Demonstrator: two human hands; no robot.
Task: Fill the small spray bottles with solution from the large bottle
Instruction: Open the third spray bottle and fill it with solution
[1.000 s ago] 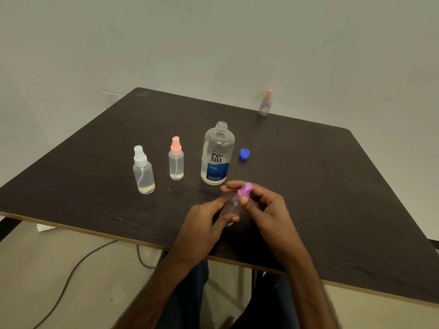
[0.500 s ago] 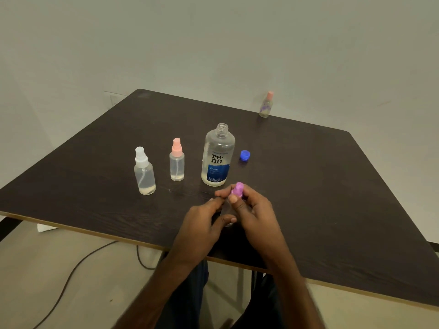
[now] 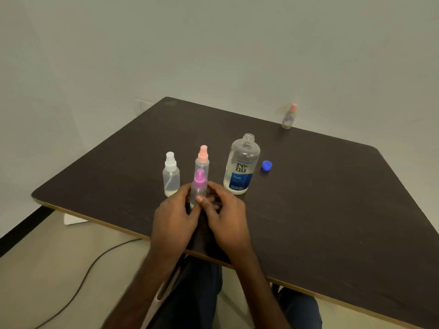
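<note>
A small clear spray bottle with a purple top (image 3: 198, 186) stands upright between my hands. My left hand (image 3: 173, 219) wraps its left side and my right hand (image 3: 225, 217) holds its right side, thumb on the front. Right behind it stands a peach-topped spray bottle (image 3: 202, 160), and to the left a white-topped spray bottle (image 3: 171, 174) with some liquid. The large clear bottle (image 3: 242, 165) with a blue label stands uncapped to the right, partly filled. Its blue cap (image 3: 266, 165) lies beside it.
The dark table (image 3: 320, 198) has a light edge running toward me. Another small spray bottle with a peach top (image 3: 288, 116) stands at the far edge near the wall. A cable (image 3: 78, 283) lies on the floor at the left. My legs show below the table.
The purple-topped bottle went from tilted to upright, and both hands carried it left, in front of the peach-topped bottle. The camera view also shifted.
</note>
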